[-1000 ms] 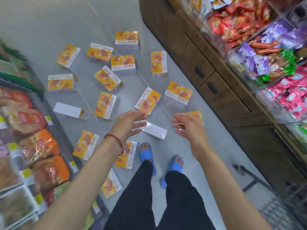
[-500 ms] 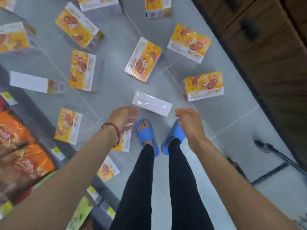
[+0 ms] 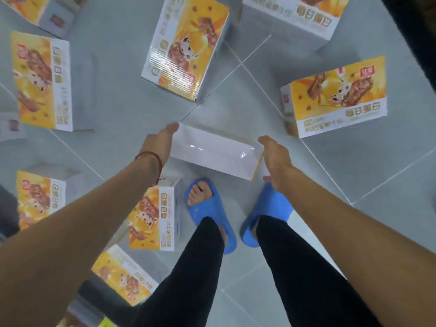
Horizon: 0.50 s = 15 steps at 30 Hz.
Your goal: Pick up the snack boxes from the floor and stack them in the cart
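- The white-sided snack box [image 3: 212, 152] lies on the grey tiled floor [image 3: 354, 173], just ahead of the person's feet and slanting down to the right. Its plain, glossy white face is turned up.
- The left hand [image 3: 158, 142] is laid against the left end of this box. Its grip is spread, the fingers running fairly straight along the end and not curled round it.
- The right hand [image 3: 274, 156] is set against the right end in the same way, its grip spread and the thumb standing off toward the feet. The box sits between the two palms.
- Whether the box is off the floor cannot be told.
- More snack boxes lie scattered on the floor, printed orange-yellow face up: one beyond the hands [image 3: 186, 46], one to the right [image 3: 337, 95], one at the top right [image 3: 295, 15] and one to the left [image 3: 41, 81].
- Nearer the person, one box [image 3: 153, 215] lies just beside the left foot, partly under the left forearm. Another [image 3: 37, 199] lies further left and a third [image 3: 120, 272] by the left leg.
- All the boxes are closed, so what is inside them cannot be seen.
- The person wears blue slippers [image 3: 210, 213], black trousers [image 3: 188, 267] and a red cord [image 3: 153, 159] on the left wrist.
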### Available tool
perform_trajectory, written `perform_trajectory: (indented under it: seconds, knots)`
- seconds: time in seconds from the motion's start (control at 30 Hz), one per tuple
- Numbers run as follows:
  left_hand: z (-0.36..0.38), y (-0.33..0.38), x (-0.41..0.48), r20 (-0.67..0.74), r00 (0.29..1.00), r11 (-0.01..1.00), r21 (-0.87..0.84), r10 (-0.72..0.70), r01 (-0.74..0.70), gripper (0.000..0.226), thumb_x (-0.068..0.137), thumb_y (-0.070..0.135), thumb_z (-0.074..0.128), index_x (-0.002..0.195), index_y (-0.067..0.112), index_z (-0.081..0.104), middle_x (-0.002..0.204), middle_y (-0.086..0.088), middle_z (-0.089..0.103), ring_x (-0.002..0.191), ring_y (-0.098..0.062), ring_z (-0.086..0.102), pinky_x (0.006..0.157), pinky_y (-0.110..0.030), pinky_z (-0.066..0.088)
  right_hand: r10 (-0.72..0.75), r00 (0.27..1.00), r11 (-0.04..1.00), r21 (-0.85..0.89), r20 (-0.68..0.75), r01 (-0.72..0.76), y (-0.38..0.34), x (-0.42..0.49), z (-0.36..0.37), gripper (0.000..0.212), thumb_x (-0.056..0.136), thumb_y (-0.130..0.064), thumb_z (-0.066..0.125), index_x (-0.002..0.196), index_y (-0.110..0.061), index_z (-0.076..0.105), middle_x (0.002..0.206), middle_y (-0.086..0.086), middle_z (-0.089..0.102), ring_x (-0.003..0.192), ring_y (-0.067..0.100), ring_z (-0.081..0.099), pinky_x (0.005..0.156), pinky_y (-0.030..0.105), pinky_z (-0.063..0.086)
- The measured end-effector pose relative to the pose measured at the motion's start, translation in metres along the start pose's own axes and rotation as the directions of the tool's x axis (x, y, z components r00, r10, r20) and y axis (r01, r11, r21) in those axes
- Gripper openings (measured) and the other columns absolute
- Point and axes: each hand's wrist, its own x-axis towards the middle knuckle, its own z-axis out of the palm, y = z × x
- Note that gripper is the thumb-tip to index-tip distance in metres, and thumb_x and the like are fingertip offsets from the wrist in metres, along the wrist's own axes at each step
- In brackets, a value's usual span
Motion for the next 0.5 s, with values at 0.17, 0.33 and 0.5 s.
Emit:
perform_trajectory:
  seconds: [0.17,0.33,0.5]
  knots:
    - [0.019,0.008,0.053,0.187,0.979,0.995,-0.045,-0.081,0.091,0.036,0.09,0.061,0.056,0.102,0.027,0.06,0.102,-0.002,0.063,0.09,-0.024,0.061,0.082,-0.039,0.048,0.153,0.945,0.988,-0.046,0.288,-0.145,0.001,0.049,0.017,0.026,0.093,-0.046,0.054,0.094,-0.02,0.059,0.086,0.007,0.06,0.081,0.029,0.06,0.077,0.039,0.05]
    - [0.026,0.009,0.061,0.263,0.961,0.984,-0.132,-0.083,0.121,0.027,0.089,0.044,0.057,0.074,0.022,0.062,0.063,0.001,0.062,0.066,-0.024,0.061,0.085,-0.04,0.055,0.13,0.923,0.985,0.059,0.363,-0.162,0.012,0.061,0.015,0.02,0.095,-0.039,0.054,0.09,-0.021,0.06,0.081,0.005,0.062,0.08,0.027,0.062,0.076,0.037,0.05]
    - [0.016,-0.008,0.03,0.327,0.944,0.973,-0.195,-0.053,0.123,0.022,0.086,0.041,0.056,0.08,0.021,0.061,0.066,-0.001,0.064,0.064,-0.024,0.062,0.073,-0.033,0.052,0.046,0.937,0.973,0.197,0.346,-0.121,0.016,0.03,0.006,0.045,0.079,-0.036,0.064,0.121,-0.019,0.07,0.107,0.01,0.075,0.092,0.033,0.069,0.084,0.044,0.053]
